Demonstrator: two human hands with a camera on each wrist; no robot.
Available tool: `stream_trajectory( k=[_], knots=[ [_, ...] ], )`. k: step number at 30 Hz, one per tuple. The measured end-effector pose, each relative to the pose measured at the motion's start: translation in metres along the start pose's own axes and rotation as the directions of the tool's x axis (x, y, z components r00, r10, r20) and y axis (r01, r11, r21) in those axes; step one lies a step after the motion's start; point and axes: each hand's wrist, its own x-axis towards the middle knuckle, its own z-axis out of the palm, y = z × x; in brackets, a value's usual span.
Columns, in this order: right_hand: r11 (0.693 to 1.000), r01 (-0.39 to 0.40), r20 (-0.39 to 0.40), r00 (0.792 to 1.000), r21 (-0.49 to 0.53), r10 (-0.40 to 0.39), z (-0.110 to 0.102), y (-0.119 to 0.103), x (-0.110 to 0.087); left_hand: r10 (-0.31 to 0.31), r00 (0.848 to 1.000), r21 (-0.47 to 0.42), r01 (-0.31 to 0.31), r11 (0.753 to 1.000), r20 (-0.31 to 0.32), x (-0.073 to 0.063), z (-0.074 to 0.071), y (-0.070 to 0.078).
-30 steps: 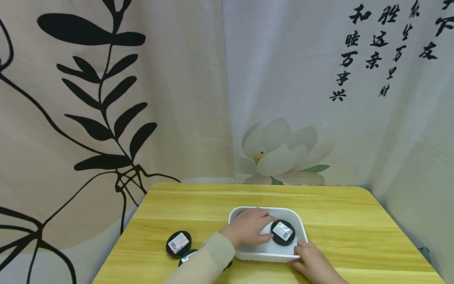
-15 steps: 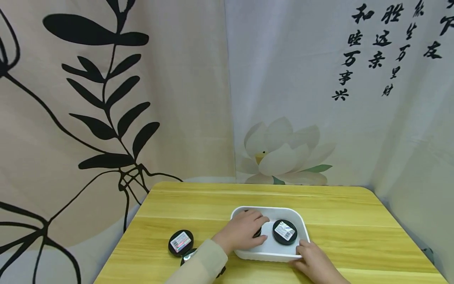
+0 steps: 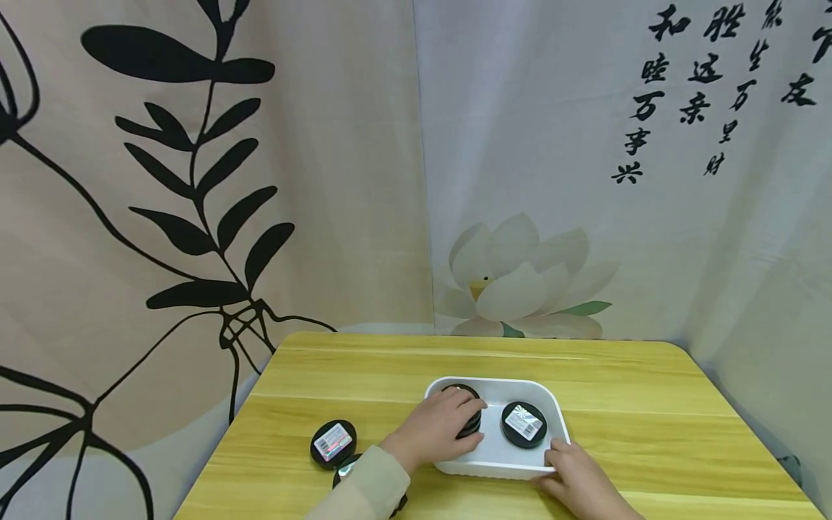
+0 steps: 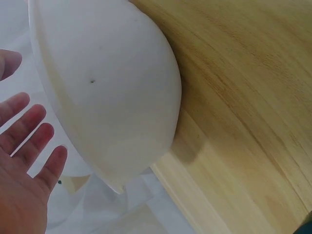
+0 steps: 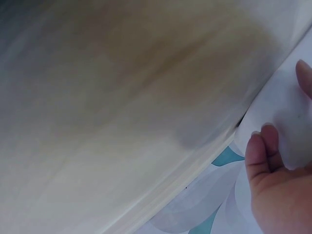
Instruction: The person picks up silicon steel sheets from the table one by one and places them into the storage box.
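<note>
A white plastic tray [image 3: 495,462] stands on the wooden table. Inside it at the right lies a flat, round black disc [image 3: 523,425] with a white barcode label. More black discs [image 3: 472,426], seemingly stacked, sit at the tray's left end, partly hidden by my left hand [image 3: 434,427]. That hand reaches over the near left rim with its thumb and fingers spread around those discs; in the left wrist view its fingers [image 4: 36,141] are apart and loosely extended. My right hand [image 3: 581,477] grips the tray's near right corner between thumb and fingers.
Left of the tray, a labelled black disc [image 3: 333,443] lies on the table [image 3: 585,375]. Another black disc [image 3: 344,469] touches it, partly covered by my left sleeve [image 3: 364,487]. A printed curtain [image 3: 351,180] hangs behind the table's far edge.
My left hand has drawn back to the left in the tray, uncovering the black discs at its left end. The right hand keeps its grip on the corner; the view has shifted slightly.
</note>
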Motion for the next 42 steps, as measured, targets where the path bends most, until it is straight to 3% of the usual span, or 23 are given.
stream_trajectory(
  k=[8, 17, 42],
  knots=[
    [1.0, 0.0, -0.014, 1.0, -0.006, -0.001, -0.003, 0.0, -0.001, 0.009, 0.999, -0.011, -0.009, 1.0, -0.043, -0.003, 0.002, -0.003],
    [1.0, -0.01, 0.003, 1.0, 0.011, 0.01, -0.001, -0.002, -0.001, -0.024, 0.996, -0.058, 0.019, 0.998, -0.086, -0.015, 0.004, -0.005],
    [0.999, -0.037, 0.055, 0.998, 0.03, 0.036, -0.001, 0.0, 0.0, -0.182, 0.983, -0.091, 0.178, 0.98, -0.032, -0.047, 0.01, -0.018]
  ],
)
